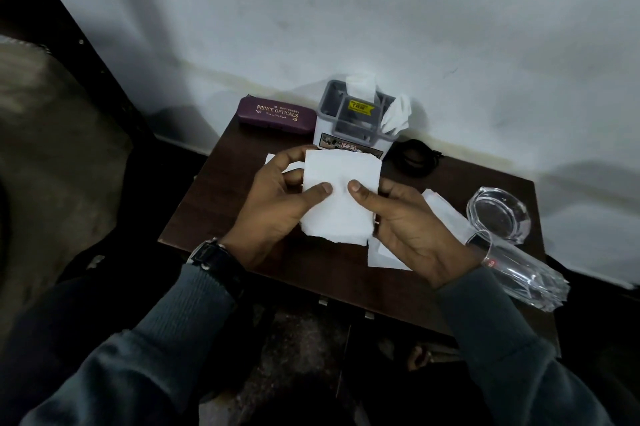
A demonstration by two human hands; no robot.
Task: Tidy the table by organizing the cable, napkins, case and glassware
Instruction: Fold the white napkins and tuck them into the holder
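We had the napkin [341, 197] pinched by both hands, left hand [277, 207] and right hand [412, 228], thumbs on top, above the table [214, 204]; the fold wanted edges squared before creasing. Ahead, the organizer [353, 120] already held tissues, so slot room looked tight, probably. More napkins [445, 211] lay under the right hand, with the tumbler [519, 269] on its side beside it, the case [277, 114] and cable [417, 157] behind.

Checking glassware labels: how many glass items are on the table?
2. A round glass ashtray sits near the table's right edge; a drinking glass lies on its side just in front of it, partly overhanging that edge. Others may be hidden behind the organizer.
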